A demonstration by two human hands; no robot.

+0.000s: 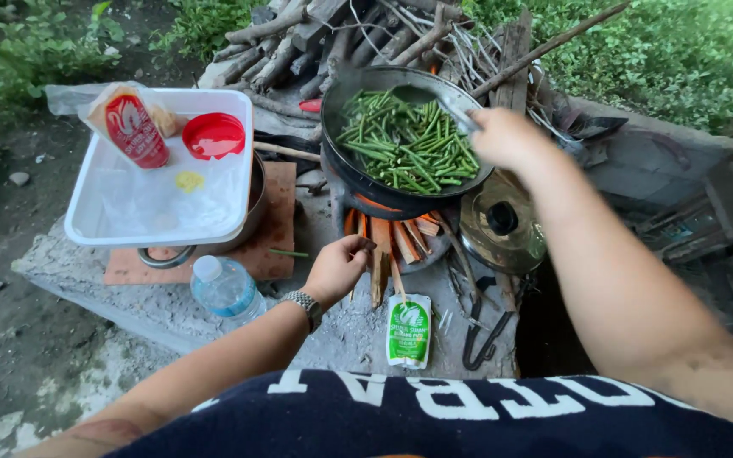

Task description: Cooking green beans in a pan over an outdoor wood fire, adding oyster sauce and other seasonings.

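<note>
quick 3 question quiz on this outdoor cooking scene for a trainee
1. True or false: the right hand holds a metal ladle in the black pan of green beans.
2. What is the left hand reaching toward?
A. the water bottle
B. the firewood sticks under the pan
C. the red lid
3. Fill in: the white tray rests on a metal ____.

Key: 1 true; 2 B; 3 pot

i see a rough concrete slab [69, 280]; below my left grip [337, 267] lie a green sachet [408, 331], a water bottle [226, 288] and a reddish board [277, 229].
</note>
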